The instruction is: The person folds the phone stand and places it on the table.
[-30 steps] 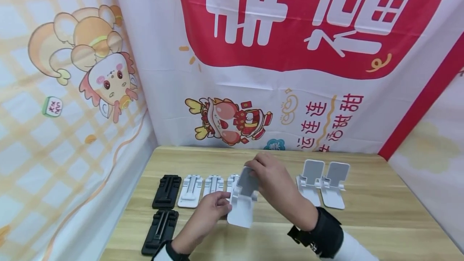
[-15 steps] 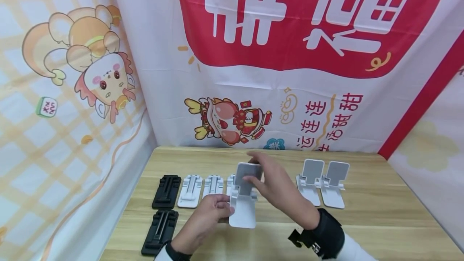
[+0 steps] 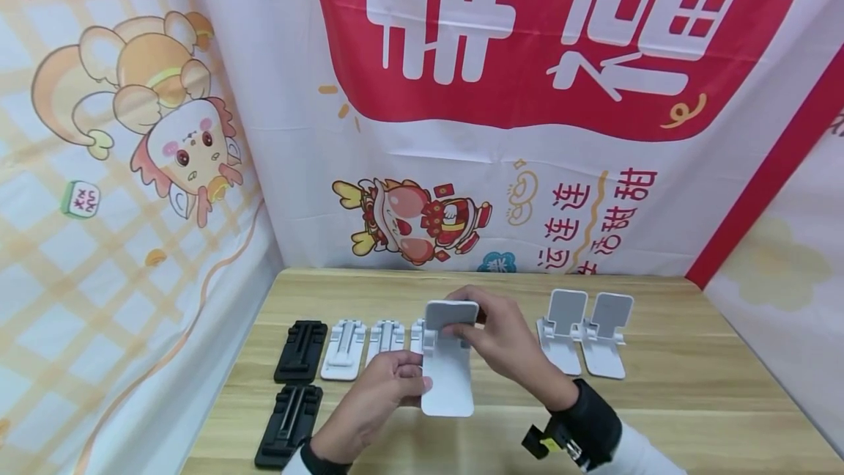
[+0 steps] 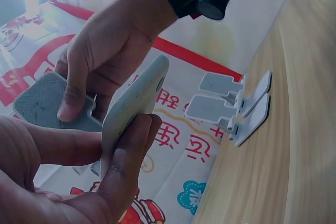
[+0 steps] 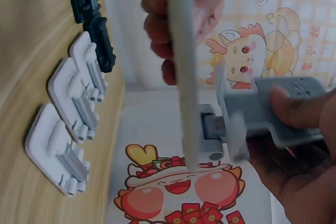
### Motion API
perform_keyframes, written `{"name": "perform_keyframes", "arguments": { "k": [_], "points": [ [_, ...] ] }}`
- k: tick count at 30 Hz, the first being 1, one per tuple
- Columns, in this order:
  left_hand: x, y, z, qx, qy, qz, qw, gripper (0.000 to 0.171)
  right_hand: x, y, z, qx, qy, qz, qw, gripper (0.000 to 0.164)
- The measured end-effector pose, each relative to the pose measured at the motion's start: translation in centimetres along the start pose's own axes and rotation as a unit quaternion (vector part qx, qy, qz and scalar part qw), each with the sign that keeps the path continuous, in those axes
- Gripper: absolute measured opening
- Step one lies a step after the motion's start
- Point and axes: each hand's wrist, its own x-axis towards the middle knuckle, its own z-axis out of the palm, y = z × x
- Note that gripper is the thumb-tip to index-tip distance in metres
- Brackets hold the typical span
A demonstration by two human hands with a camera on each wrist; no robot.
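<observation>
A white folding phone stand [image 3: 448, 391] is held above the table between both hands, its grey-padded plate [image 3: 450, 315] raised from the flat base. My left hand [image 3: 389, 391] pinches the base by its left edge, thumb on one face and fingers on the other, as the left wrist view shows. My right hand [image 3: 497, 336] grips the padded plate, with the thumb [image 5: 294, 109] across the pad and fingers behind. Between plate and base, the hinge arm [image 5: 212, 127] appears in the right wrist view. Part of a folded white stand is hidden behind the held one.
Several folded stands lie at the left: white ones [image 3: 345, 350] in a row, a black stand [image 3: 300, 352] beside them and another black stand [image 3: 289, 425] nearer. Two unfolded white stands [image 3: 559, 347] stand side by side at the right. A printed cloth [image 3: 409, 145] hangs behind the table.
The held stand has turned to face the head camera more squarely. Its padded plate has tilted and looks shorter now. My right thumb has come onto the pad's front.
</observation>
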Motion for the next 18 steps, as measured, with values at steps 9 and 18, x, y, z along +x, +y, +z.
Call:
{"name": "perform_keyframes", "arguments": {
  "k": [9,18],
  "points": [
    [-0.1,-0.2,0.3,-0.008,0.001,0.012,0.9999,0.049,0.2,0.1,0.3,-0.025,0.007,0.002,1.0,0.033],
    [0.6,-0.8,-0.7,0.016,0.038,-0.011,0.9991,0.052,0.1,-0.4,0.1,-0.145,0.061,-0.138,0.978,0.038]
  ]
}}
